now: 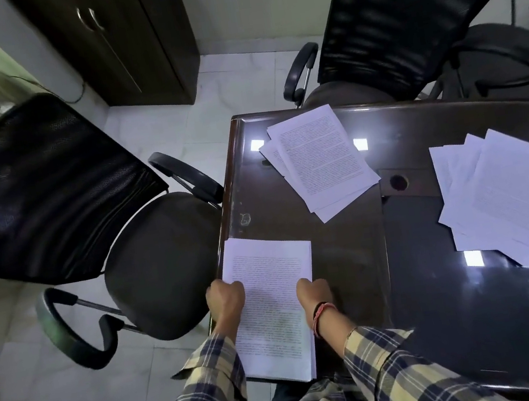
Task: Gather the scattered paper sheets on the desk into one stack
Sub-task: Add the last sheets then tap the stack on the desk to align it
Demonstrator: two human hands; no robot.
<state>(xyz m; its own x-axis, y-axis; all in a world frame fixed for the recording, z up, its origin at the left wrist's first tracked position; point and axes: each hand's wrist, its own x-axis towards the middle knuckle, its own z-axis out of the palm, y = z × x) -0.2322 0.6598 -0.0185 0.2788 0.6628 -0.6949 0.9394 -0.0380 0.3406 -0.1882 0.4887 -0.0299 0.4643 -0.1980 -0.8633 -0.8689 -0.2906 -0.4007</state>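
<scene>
Nearest, both hands clamp one stack of sheets at the surface's near-left edge: left hand on its left side, right hand on its right. Squaring looks underway; next likely fetches the far pile and the right pile.

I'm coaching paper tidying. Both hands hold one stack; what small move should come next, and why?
Probably free the right hand and reach for the fanned sheets at the far middle of the desk. The left hand can keep the near stack, and another loose pile waits at right.
</scene>
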